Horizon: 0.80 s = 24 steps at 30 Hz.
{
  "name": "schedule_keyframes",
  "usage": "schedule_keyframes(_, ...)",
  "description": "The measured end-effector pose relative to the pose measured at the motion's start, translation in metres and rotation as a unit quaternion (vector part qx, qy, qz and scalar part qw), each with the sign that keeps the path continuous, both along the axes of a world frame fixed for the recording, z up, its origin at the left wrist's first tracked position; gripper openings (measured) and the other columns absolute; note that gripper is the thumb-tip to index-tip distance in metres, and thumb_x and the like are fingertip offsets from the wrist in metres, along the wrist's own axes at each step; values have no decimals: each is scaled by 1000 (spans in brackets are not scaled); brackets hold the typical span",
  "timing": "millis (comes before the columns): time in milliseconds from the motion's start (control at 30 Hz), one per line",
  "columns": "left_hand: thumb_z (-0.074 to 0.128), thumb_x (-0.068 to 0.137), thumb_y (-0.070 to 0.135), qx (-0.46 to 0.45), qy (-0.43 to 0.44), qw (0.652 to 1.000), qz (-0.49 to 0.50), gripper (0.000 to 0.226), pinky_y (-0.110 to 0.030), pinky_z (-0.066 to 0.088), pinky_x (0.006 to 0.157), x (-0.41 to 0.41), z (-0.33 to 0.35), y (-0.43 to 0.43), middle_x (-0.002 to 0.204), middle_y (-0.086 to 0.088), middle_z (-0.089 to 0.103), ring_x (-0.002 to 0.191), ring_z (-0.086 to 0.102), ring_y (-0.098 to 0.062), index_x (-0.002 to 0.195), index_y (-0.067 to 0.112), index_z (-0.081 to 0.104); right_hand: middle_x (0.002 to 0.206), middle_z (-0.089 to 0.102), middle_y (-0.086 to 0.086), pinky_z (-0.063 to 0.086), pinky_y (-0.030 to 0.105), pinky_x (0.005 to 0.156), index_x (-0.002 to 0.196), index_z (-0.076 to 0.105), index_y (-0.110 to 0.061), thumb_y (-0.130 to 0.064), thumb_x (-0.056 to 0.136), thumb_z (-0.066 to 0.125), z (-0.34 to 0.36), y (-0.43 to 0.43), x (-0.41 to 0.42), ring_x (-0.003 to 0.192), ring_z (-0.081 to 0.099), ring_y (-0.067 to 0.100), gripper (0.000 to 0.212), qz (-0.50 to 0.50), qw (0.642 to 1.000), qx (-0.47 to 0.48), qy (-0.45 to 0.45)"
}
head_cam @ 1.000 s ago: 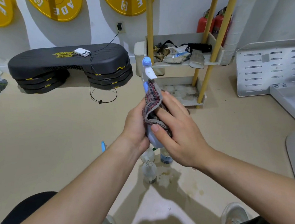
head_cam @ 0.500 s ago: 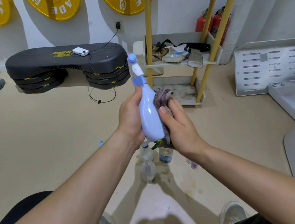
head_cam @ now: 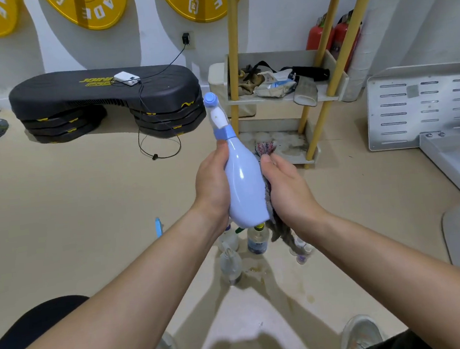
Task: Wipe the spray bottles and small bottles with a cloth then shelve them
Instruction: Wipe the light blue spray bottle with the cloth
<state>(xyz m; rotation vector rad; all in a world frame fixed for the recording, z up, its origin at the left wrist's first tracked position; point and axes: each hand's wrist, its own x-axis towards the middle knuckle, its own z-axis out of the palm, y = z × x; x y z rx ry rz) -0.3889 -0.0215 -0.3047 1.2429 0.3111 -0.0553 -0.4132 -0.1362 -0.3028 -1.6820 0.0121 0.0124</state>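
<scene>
Left grip (head_cam: 212, 181) curls round the bottle (head_cam: 245, 189), steadying it nozzle-up so the right grip (head_cam: 288, 191), clutching the cloth (head_cam: 266, 146), can rub its side.

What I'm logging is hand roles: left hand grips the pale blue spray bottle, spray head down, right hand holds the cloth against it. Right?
Not quite: the head view shows the pale blue spray bottle with its spray head up. The rest holds: the left hand grips it and the right hand holds the cloth against it.
</scene>
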Motion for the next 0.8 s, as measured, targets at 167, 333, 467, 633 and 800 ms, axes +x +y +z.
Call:
schedule_keyframes(167, 46, 104, 42, -30, -24, 999, -16, 41, -41, 47, 85, 5, 3, 1, 96, -16, 68, 89, 63, -30, 102, 9, 69, 102, 52, -13, 40, 31, 84, 103, 54, -26, -31, 101, 36, -9, 6, -9, 98, 50, 12, 18, 39, 958, -193, -206)
schedule_keyframes(333, 44, 105, 44, -75, 2, 995, 67, 49, -51, 51, 99, 11, 11, 9, 104, -21, 72, 95, 68, -33, 106, 1, 68, 157, 38, -1, 27, 45, 120, 143, 52, -20, -33, 104, 34, -19, 4, -14, 150, 27, 23, 45, 112, 912, -292, -267)
schedule_keyframes(467, 53, 102, 44, -95, 31, 989, 110, 43, -55, 56, 95, 13, 19, 18, 91, -17, 75, 89, 73, -34, 88, 6, 68, 166, 24, -7, 17, 39, 125, 147, 51, -25, -34, 105, 38, -24, 3, -25, 156, 10, 17, 45, 122, 887, -330, -299)
schedule_keyframes(633, 54, 97, 49, -60, -11, 998, 31, 44, -49, 53, 95, 2, 14, 6, 99, -17, 67, 93, 67, -30, 110, 8, 62, 163, 28, -11, 17, 20, 121, 152, 42, -28, -31, 104, 39, -23, 5, -15, 152, 19, 3, 48, 103, 927, -267, -240)
schedule_keyframes(800, 58, 88, 54, 100, -25, 995, -13, 47, -52, 53, 90, -9, 4, -6, 105, -20, 69, 88, 64, -24, 105, 10, 58, 80, 68, -4, 46, 32, 72, 103, 69, -10, -32, 105, 46, -22, -13, 13, 72, 60, 14, 31, -60, 997, -50, -23)
